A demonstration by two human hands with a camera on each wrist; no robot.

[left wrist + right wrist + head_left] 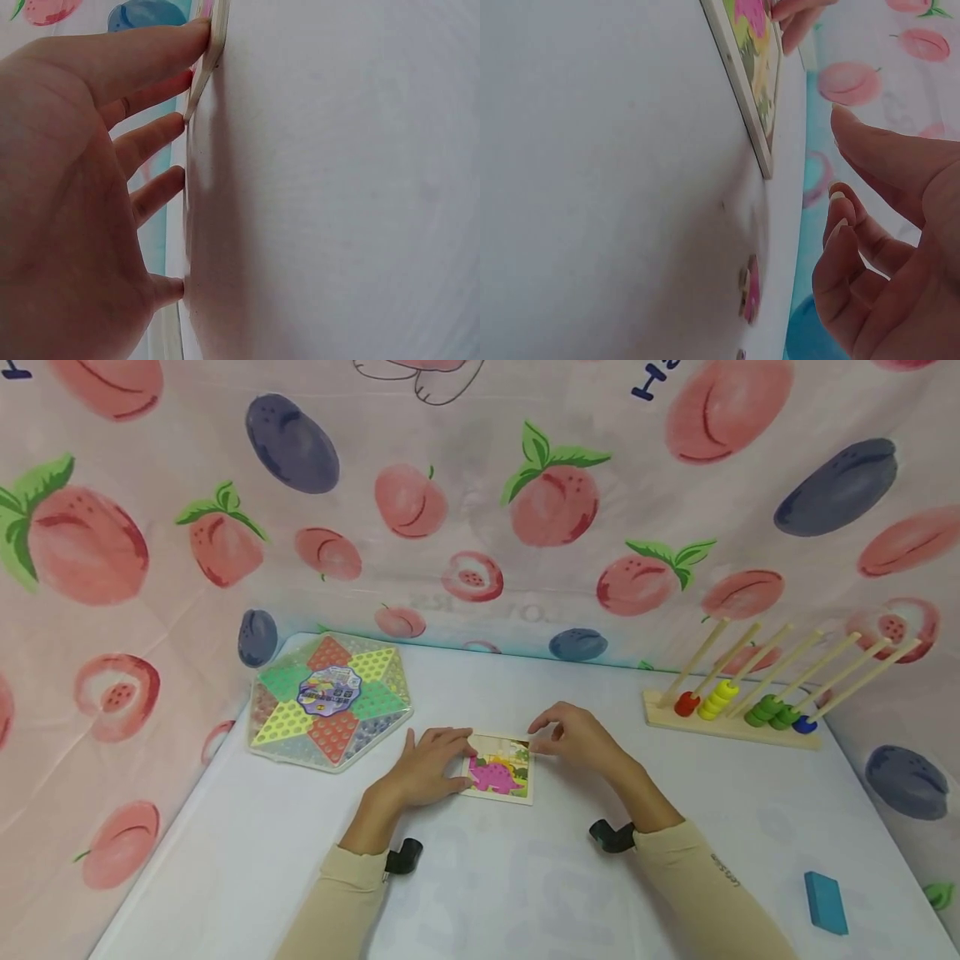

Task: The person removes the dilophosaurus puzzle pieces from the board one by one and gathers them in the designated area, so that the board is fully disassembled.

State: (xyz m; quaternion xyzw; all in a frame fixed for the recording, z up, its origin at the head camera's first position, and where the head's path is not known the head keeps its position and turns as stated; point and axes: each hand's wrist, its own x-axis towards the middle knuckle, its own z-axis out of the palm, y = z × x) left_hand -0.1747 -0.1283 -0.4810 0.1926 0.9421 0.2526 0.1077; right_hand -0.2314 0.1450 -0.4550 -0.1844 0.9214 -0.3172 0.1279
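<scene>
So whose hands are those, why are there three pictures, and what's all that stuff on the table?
There's no robot here, just a person's bare hands. The big picture comes from a camera on their head, looking down; the other two come from wrist cameras, one for each hand.

The left hand touches a dinosaur puzzle. The right hand is beside it, holding nothing that I can see. The right wrist picture shows a loose pink piece on the white table.

Also there: a star-patterned game board, a wooden peg stand with coloured rings, and a blue block.
</scene>
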